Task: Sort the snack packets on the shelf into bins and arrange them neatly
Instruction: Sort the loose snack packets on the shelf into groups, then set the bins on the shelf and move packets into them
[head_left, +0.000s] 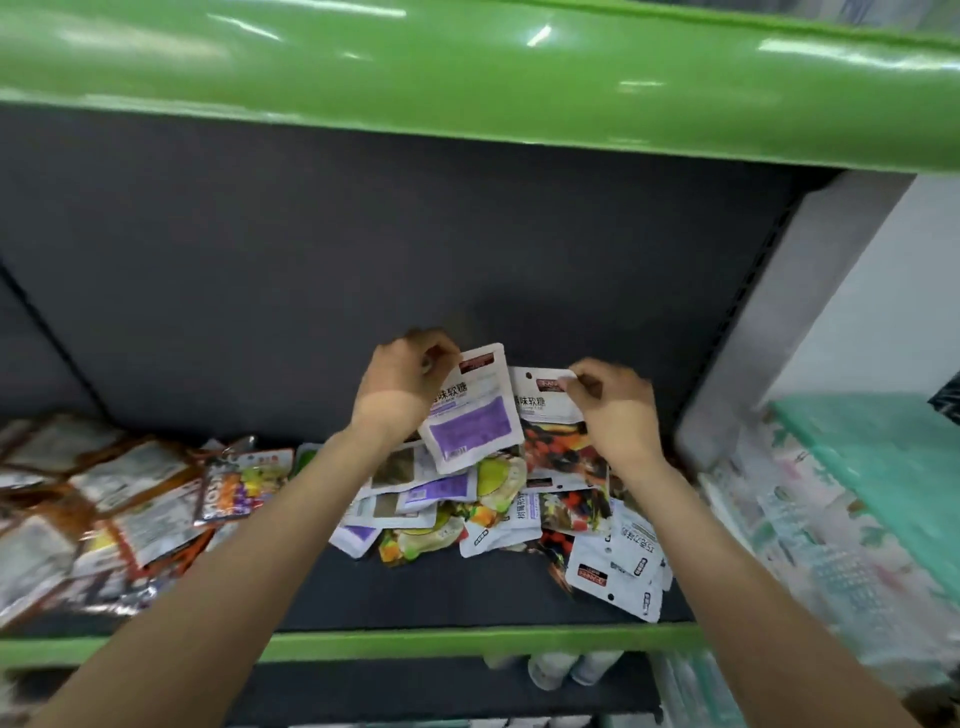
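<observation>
Two packets are lifted just above the loose heap (498, 509) on the dark shelf (311, 587). The left hand (402, 382) pinches the top edge of the purple-panel packet (475, 410), and the right hand (615, 410) pinches the top corner of the berry-print packet (553, 431) beside it. To do this step well, the person should probably compare the two prints, keep each pouch held by its sealed header so it hangs flat, and carry each kind to its own bin; no bin shows clearly here. The held pouches are white, flat and glossy, each with a dark label strip and a hang hole at the top. Left of the heap lies a separate spread of orange-edged packets (104, 499).
</observation>
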